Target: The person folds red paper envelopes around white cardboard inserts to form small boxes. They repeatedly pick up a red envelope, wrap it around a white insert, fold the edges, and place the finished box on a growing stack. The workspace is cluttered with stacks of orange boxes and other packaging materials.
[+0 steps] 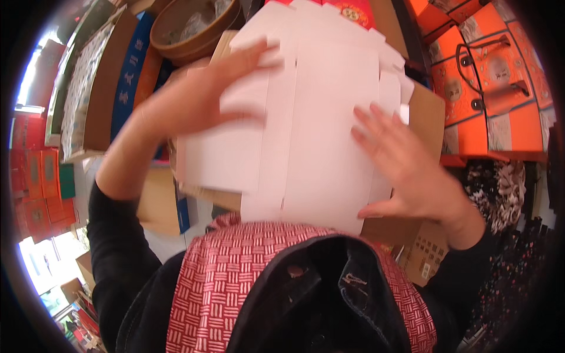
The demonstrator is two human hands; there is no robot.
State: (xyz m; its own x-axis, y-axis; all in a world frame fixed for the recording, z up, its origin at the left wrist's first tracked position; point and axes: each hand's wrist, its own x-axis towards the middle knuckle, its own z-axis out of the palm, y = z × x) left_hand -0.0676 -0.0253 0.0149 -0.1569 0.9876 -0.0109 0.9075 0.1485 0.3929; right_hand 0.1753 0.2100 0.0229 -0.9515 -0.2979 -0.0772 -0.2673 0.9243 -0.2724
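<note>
A large white flat box blank (329,123), with fold lines, slots and side flaps, lies spread out in front of me. My left hand (200,97) is over its left part, fingers and thumb apart and smeared by motion; whether it touches the card I cannot tell. At the right side of the blank is my right hand (406,167), its fingers stretched out and thumb spread toward the near edge. Neither hand holds anything. Brown cardboard (429,117) shows from beneath the blank on the right.
A round brown basin (194,26) with clear plastic in it stands at the far left. Orange boxes with dark handles (497,76) are stacked on the right. A blue-sided box (129,70) is on the left, and red packaging (356,12) lies beyond the blank.
</note>
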